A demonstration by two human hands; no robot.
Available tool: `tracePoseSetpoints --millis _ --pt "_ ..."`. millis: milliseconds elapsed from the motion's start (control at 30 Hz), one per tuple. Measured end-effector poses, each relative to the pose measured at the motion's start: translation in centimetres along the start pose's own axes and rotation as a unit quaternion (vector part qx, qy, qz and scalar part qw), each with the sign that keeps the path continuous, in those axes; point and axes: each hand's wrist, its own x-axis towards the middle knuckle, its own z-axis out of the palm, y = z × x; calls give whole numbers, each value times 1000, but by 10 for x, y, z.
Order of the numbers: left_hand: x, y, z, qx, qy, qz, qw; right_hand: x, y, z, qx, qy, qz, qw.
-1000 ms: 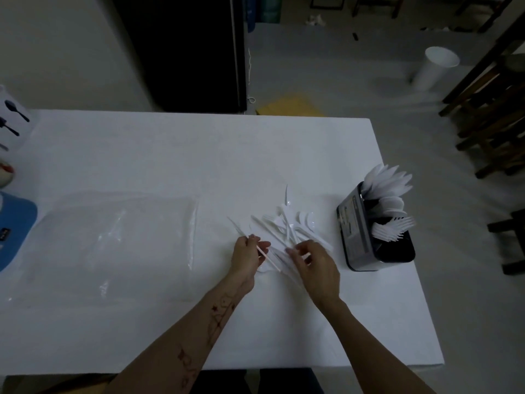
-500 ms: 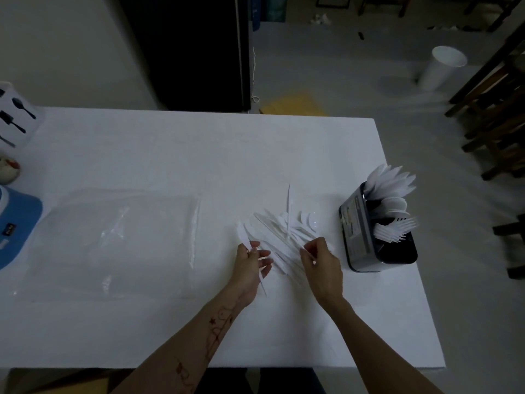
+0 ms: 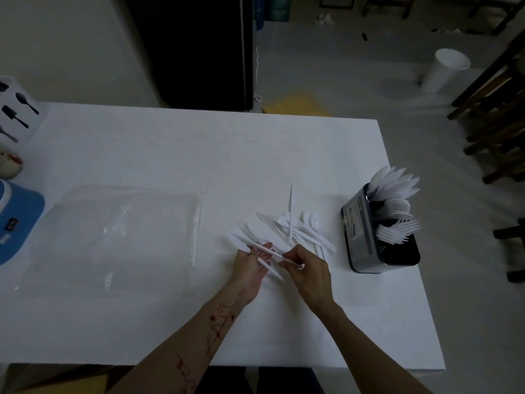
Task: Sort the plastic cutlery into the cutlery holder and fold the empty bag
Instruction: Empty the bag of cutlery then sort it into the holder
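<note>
A loose pile of white plastic cutlery [image 3: 287, 228] lies on the white table [image 3: 170, 149], right of centre. My left hand [image 3: 251, 267] holds several white knives at the pile's near edge. My right hand [image 3: 308, 267] pinches the handle end of one long white knife [image 3: 267, 249] that reaches across to the left hand. The black cutlery holder [image 3: 369, 237] stands at the right, with knives, spoons and forks upright in it. The clear empty bag [image 3: 113, 237] lies flat on the left half.
A blue device [image 3: 17, 220] and a small bowl [image 3: 10, 163] sit at the table's left edge, with a white box showing cutlery pictures [image 3: 17, 112] behind them. A white bin [image 3: 443, 69] and dark wooden chairs [image 3: 494, 109] stand on the floor to the right.
Both hands have drawn back from the pile toward me. The right hand now pinches one knife and brings it against the bundle held in the left hand.
</note>
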Motion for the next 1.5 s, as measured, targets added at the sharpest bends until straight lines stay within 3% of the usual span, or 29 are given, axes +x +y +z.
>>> tracePoseSetpoints --millis 133,367,467,600,767,867,1067,1233,1367,1500 --pt "-2 4 -1 -29 -1 -4 1000 3 -12 0 111 32 78 990" --pt "-3 14 2 -58 -24 1 998 10 -10 0 105 -60 67 990" --pt "-2 13 -2 -16 -3 25 1000 16 -7 -1 51 -42 85 994" --pt "1 14 -11 42 32 50 997 27 -6 0 -41 50 126 990" --pt "3 16 -19 72 78 47 993 33 1 2 -131 -38 106 985" --pt "6 15 -20 68 104 30 992 31 6 4 -148 -26 100 984" --pt "6 12 -18 69 114 41 990 23 -5 -3 -24 9 95 995" --pt "4 14 -8 4 64 5 998 11 -21 5 42 -82 -39 995" --pt "4 18 -8 -27 90 -9 996 9 -21 6 68 -126 -15 990" --pt "2 16 -19 -9 107 -6 994 14 -6 3 -81 -43 70 993"
